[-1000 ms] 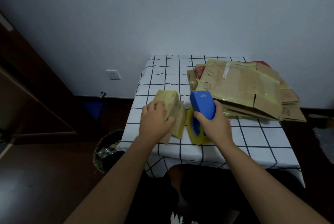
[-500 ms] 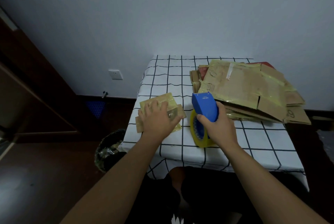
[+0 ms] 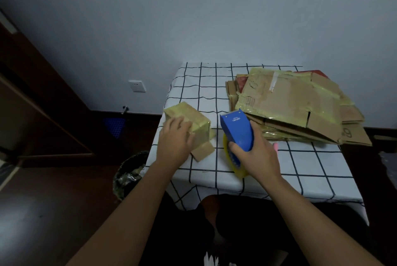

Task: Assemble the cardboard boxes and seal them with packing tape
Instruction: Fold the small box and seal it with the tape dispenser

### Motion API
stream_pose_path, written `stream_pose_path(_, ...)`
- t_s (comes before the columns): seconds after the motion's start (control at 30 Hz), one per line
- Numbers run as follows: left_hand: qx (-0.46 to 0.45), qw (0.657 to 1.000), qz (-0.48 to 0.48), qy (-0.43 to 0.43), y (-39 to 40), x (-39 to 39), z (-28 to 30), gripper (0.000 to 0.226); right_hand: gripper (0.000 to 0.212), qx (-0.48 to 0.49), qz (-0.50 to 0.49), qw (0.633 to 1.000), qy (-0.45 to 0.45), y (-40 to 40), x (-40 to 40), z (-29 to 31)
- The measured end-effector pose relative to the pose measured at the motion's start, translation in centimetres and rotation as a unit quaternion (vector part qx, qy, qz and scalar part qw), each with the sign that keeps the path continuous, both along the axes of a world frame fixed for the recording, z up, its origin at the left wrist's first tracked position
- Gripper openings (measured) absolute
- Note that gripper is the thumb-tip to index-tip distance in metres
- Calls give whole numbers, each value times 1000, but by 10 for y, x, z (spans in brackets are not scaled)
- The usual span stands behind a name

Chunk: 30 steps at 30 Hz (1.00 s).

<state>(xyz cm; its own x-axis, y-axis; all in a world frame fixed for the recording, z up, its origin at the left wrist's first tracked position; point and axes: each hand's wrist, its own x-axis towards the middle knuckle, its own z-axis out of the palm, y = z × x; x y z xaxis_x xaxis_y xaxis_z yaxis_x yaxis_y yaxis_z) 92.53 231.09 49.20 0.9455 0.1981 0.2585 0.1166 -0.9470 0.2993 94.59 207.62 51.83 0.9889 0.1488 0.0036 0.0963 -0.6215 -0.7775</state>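
Leftmost, beyond the left forearm, a wall socket sits on the pale wall and a lined waste bin stands on the dark floor beside the table, which wears a white cloth with a black grid. Next, the left hand lies on top of a small cardboard box wrapped in yellowish tape, its fingers bent over the near top edge and holding it down near the table's left edge; one brown flap sticks out just right of the wrist. To the right of that hand, the right hand grips a blue tape dispenser, fingers curled round its body, the yellow tape roll below the palm. Beyond and right of the right hand lies a stack of flattened cardboard boxes, streaked with old tape. A small pink object shows just right of the right hand; what it is I cannot tell.
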Motion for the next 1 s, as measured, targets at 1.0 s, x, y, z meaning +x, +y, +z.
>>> stream_pose_path(1.0,-592,782,29,192,-6,11,60,17,61,-47,297,954,-20,-3,40,61)
